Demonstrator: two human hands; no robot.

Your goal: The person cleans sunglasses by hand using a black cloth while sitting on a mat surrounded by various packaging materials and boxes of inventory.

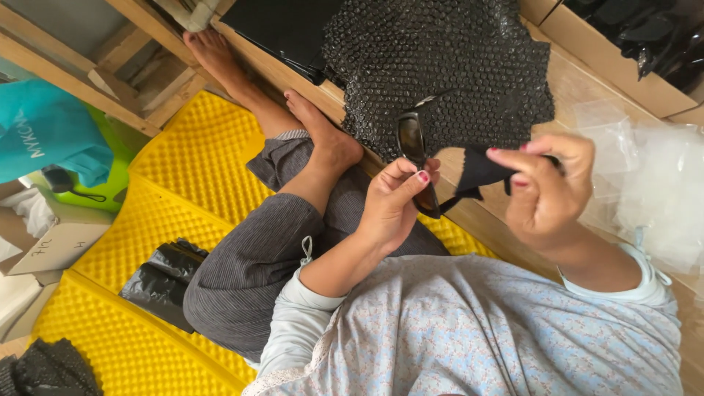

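One pair of dark sunglasses point(414, 158) sits at the middle of the view, held up in front of the person's chest, just near of a sheet of black bubble wrap point(440, 66) that lies on the wooden board point(572, 88) beyond. The left hand point(392, 205) pinches the frame, thumb and fingers pressed on its lower lens end, so the glasses stand nearly upright. The right hand point(546, 187), to the right, pinches one small black cloth point(477, 172) between thumb and forefinger, its other fingers curled. For wiping, it seems best to hold the frame by its edge, as now, keeping fingertips off the lens, and to bring the cloth flat across the glass. Outward: one bubble-wrap sheet, a heap of clear plastic bags point(653, 191) at right, too crumpled to count, one yellow foam mat point(169, 205) under the two bare feet, one crumpled black bag point(161, 282) on it, one teal bag point(48, 139) far left.
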